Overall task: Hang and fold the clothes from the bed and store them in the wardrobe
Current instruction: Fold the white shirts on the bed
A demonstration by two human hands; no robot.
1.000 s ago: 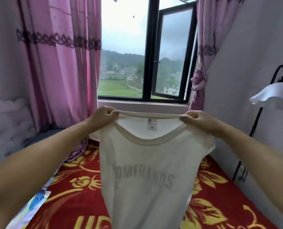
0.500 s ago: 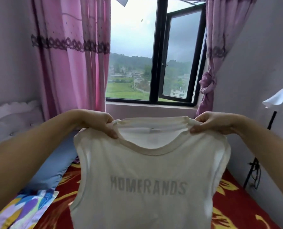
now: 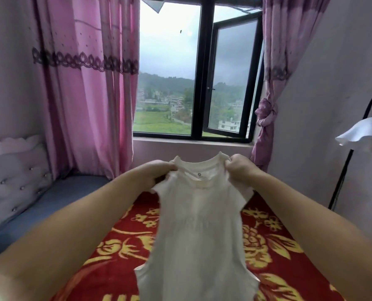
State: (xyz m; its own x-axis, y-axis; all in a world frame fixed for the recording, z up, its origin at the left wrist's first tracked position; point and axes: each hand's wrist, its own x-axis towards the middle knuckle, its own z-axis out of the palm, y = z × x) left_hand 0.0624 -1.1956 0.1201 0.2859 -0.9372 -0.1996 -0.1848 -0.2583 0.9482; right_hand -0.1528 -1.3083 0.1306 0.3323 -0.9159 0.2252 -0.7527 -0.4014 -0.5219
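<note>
Top: white sleeveless top point(image 3: 199, 231), held up in the air over the bed, hanging down, lower part blurred.
L grip: left hand point(image 3: 156, 172) has fingers curled round the top's left shoulder, by the neckline.
R grip: right hand point(image 3: 240, 168) has fingers curled round the right shoulder; fabric bunched at both grips.
Label: small white neck tag point(image 3: 200, 175) inside the collar w/ a round logo; text under it too small to read.
Chest print: can't be read, fabric too blurred.
Bed: red bedspread point(image 3: 274, 242) w/ yellow flower pattern under the top; blue-grey sheet point(image 3: 57, 198) at left, tufted headboard point(image 3: 11, 181) beside it.
Bkgd: pink curtains point(image 3: 87, 94), window point(image 3: 199, 70) w/ one pane swung open, white-shaded floor lamp point(image 3: 365, 135) at right.
</note>
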